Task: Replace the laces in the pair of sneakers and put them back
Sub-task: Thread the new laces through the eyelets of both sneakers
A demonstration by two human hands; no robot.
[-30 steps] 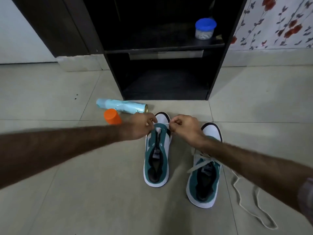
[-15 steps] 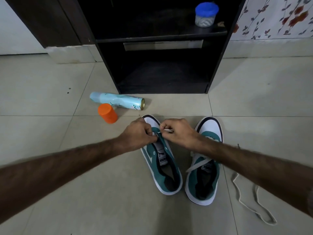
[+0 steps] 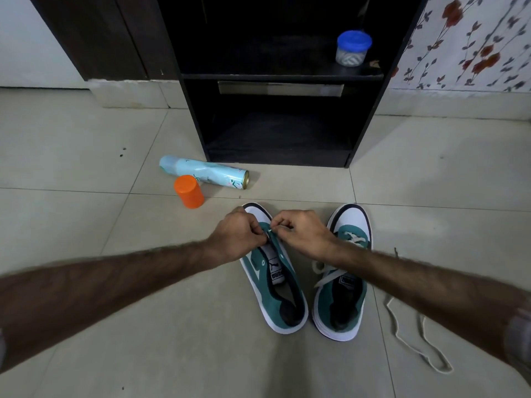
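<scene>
Two teal suede sneakers with white toe caps and white soles stand side by side on the tiled floor (image 3: 86, 145), toes toward a dark shelf unit (image 3: 275, 81). The left sneaker (image 3: 274, 280) has bare eyelets and lies angled, its heel swung toward its mate. Both hands meet at its front eyelets: the left hand (image 3: 237, 237) and right hand (image 3: 304, 234) have their fingers curled, seemingly pinching a short white lace end (image 3: 269, 230), though the grip is small and partly hidden. The right sneaker (image 3: 343, 282) carries a white lace. A loose lace (image 3: 413, 337) trails on the tiles just beside it.
</scene>
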